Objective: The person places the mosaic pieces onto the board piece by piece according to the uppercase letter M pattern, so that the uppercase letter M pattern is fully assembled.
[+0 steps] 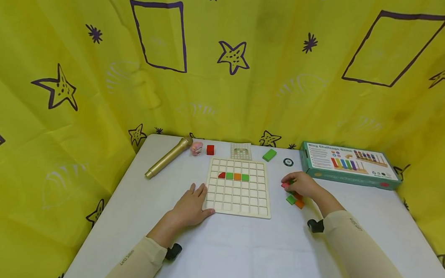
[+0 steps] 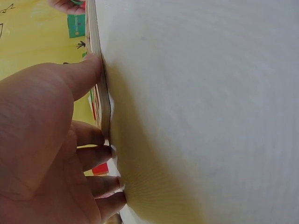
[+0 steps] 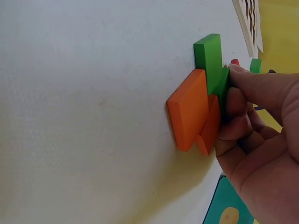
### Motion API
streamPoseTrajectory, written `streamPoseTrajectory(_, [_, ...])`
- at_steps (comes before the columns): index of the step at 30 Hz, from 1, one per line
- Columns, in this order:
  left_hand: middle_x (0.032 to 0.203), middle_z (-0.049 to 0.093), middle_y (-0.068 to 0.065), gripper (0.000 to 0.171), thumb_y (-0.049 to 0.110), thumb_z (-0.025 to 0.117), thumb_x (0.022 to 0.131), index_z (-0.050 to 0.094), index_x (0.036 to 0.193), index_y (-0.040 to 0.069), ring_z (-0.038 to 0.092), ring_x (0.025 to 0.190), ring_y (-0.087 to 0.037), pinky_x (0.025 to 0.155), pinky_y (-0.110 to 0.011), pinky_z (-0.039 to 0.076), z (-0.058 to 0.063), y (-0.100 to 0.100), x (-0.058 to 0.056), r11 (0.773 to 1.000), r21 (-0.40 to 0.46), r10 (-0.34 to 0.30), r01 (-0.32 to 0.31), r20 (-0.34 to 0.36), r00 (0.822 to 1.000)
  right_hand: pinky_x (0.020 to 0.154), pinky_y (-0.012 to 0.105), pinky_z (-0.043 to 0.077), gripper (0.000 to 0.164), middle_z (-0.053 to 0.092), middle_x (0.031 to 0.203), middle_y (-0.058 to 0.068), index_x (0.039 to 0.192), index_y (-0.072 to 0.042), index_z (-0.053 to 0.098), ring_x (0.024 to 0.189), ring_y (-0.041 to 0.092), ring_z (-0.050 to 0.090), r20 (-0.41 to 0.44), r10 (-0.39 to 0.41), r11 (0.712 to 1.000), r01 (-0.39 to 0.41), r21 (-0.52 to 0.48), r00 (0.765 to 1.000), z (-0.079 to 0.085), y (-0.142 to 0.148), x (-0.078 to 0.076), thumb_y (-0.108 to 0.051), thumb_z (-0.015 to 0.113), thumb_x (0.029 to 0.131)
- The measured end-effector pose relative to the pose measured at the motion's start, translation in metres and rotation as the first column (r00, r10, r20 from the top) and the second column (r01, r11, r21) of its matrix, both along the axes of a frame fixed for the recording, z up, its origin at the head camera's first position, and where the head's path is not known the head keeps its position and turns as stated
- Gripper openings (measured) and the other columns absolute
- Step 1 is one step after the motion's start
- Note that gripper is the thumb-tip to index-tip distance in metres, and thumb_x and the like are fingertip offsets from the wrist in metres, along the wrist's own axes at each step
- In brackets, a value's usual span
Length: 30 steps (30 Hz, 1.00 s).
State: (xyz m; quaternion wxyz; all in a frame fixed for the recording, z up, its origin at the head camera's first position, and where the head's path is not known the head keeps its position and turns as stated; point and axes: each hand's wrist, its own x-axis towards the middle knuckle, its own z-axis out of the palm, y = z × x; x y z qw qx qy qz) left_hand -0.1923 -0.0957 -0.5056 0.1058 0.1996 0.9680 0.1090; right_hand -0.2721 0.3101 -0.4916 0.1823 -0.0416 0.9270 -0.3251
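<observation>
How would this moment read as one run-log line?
left hand: touching edge of grid board | right hand: at loose blocks, grip unclear | board pieces: red, green, orange, green

Curtained-off booth, yellow star-print curtain (image 1: 198, 91), white table (image 1: 254, 250), boxed game (image 1: 349, 161)

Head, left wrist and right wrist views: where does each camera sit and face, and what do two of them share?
Head: worn on the head, facing forward and down at the grid board; left hand, right hand and beige sleeves show.
Left wrist: worn on that wrist, facing the grid board's edge and white tabletop; the left hand shows, and part of the right.
Right wrist: worn on that wrist, facing orange blocks and green blocks; the right hand shows.
Head and right wrist both show those blocks.
</observation>
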Motion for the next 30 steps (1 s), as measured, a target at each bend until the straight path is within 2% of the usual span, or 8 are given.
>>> streamPoseTrajectory(7, [0.16, 0.031, -0.02, 0.087, 0.056, 0.059, 0.097, 0.034, 0.153, -0.006, 0.022, 0.147, -0.048, 0.118, -0.051, 0.026, 0.001, 0.0, 0.0, 1.0, -0.002, 0.001, -0.001, -0.011, 1.0, 0.072, 0.031, 0.049, 0.02, 0.063, 0.1, 0.01, 0.11, -0.003, 0.069, 0.085, 0.024, 0.056, 0.018, 0.014, 1.0, -0.014, 0.008, 1.0, 0.003, -0.002, -0.002, -0.009, 0.073, 0.091])
streamPoseTrajectory(15, [0.16, 0.031, -0.021, 0.087, 0.055, 0.06, 0.096, 0.035, 0.153, -0.006, 0.023, 0.147, -0.048, 0.118, -0.051, 0.026, 0.001, 0.001, -0.001, 1.0, 0.007, 0.002, -0.002, -0.006, 1.0, 0.07, 0.031, 0.049, 0.013, 0.064, 0.095, 0.007, 0.104, -0.003, 0.068, 0.079, 0.021, 0.056, -0.002, 0.048, 0.999, -0.048, 0.016, 0.999, 0.004, -0.003, 0.0, -0.011, 0.07, 0.094])
streamPoseTrajectory(23, [0.16, 0.031, -0.02, 0.087, 0.056, 0.06, 0.096, 0.034, 0.153, -0.006, 0.023, 0.147, -0.048, 0.118, -0.051, 0.026, 0.001, 0.0, 0.001, 1.0, 0.003, 0.004, -0.004, -0.006, 1.0, 0.075, 0.033, 0.049, 0.029, 0.064, 0.105, 0.013, 0.126, 0.001, 0.065, 0.088, 0.025, 0.056, -0.052, 0.025, 1.0, -0.024, 0.02, 0.998, 0.005, -0.003, -0.006, -0.014, 0.059, 0.102])
streamPoseTrajectory(30, [0.16, 0.031, -0.021, 0.088, 0.056, 0.06, 0.096, 0.034, 0.153, -0.006, 0.023, 0.146, -0.049, 0.118, -0.051, 0.026, -0.001, -0.001, 0.0, 1.0, 0.008, -0.002, 0.002, -0.015, 1.0, 0.072, 0.033, 0.048, 0.02, 0.063, 0.096, 0.009, 0.114, -0.003, 0.068, 0.084, 0.024, 0.056, -0.105, 0.031, 0.999, -0.03, 0.02, 0.994, 0.007, -0.011, -0.008, -0.015, 0.059, 0.102])
